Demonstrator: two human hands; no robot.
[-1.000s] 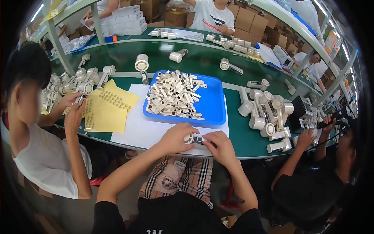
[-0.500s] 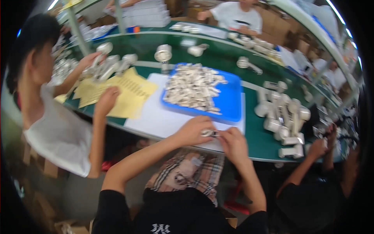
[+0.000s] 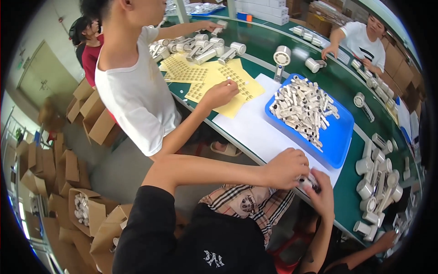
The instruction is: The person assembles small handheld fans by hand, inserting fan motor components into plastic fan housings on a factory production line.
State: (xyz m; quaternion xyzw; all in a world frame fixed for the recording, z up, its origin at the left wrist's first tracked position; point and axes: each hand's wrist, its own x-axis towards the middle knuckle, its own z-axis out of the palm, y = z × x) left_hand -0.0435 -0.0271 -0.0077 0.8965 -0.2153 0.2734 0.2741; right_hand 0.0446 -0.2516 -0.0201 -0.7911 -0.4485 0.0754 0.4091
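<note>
Small white part pinched between both hands at the table edge.
Left hand fingers curl over it, right hand fingers grip below; a steady, firm hold suits best.

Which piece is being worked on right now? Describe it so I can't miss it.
Find the blue tray on the green table. At the table's near edge, both hands meet: left hand, right hand. The small white part pinched between them is the one, apart from the tray's heap.

Tray on table, sticker sheets leftward
</note>
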